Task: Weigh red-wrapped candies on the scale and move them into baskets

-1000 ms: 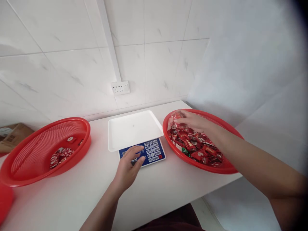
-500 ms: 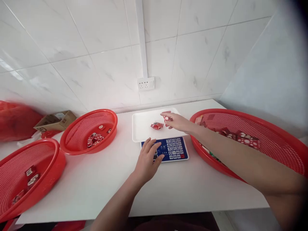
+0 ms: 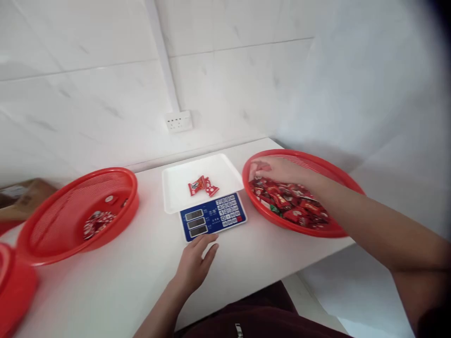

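Two small red packets [image 3: 196,185] lie together on the white tray of a scale [image 3: 179,197]. My left hand [image 3: 194,263] rests at the front edge of the blue keypad panel [image 3: 211,217], fingers apart, holding nothing. Over the back left part of the large red basket [image 3: 262,212], my right hand [image 3: 269,170] reaches down to a heap of red packets [image 3: 299,206]. Its fingers are blurred and curved, and whether they hold a packet cannot be made out.
A second red basket [image 3: 52,220] with a few packets stands on the left of the white table [image 3: 141,272]. Part of another red basket [image 3: 17,291] shows at the left edge. A cardboard box [image 3: 28,199] is behind them. A socket [image 3: 179,121] is on the wall.
The view has turned right. My right hand has gone from the tray to the large basket, leaving its packet beside the other. My left hand has drawn back from the keypad.
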`<state>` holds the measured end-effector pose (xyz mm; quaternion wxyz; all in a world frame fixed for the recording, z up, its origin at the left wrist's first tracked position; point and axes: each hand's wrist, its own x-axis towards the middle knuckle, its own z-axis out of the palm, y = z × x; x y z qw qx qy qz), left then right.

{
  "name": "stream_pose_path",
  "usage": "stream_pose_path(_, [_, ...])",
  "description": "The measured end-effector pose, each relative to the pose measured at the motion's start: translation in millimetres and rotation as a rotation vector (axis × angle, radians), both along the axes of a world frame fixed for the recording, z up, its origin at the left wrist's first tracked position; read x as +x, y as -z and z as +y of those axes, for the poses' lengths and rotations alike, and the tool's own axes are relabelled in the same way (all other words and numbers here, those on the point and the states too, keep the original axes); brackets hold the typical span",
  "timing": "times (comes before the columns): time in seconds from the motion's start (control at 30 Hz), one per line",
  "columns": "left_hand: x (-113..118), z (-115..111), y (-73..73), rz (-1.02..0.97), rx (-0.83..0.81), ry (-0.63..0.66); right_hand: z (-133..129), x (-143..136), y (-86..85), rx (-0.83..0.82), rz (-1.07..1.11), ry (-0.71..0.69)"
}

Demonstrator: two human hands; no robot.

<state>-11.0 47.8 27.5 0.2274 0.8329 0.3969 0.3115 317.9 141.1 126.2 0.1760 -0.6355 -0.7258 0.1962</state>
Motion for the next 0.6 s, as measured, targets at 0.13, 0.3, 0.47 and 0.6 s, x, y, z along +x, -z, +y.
stream_pose_path(0.13, [-3.2, -4.3, 13.7, 0.006, -0.087, 0.0, -26.2, 48.4, 23.5, -0.272, -0.208, -0.004])
stream_pose_path(0.3, [9.0, -5.7, 12.2, 0.029, -0.081, 0.065, -35.4, 53.9, 71.0, -0.347, -0.369, 0.067])
stream_pose_path(0.47, [15.4, -7.6, 5.7, 0.043, -0.018, 0.08, -16.9, 60.9, 60.6, -0.316, -0.441, 0.207])
stream_pose_path(0.6, [11.1, -8.3, 6.2, 0.059, -0.047, 0.058, -2.0, 79.8, 40.9, -0.358, -0.43, 0.327])
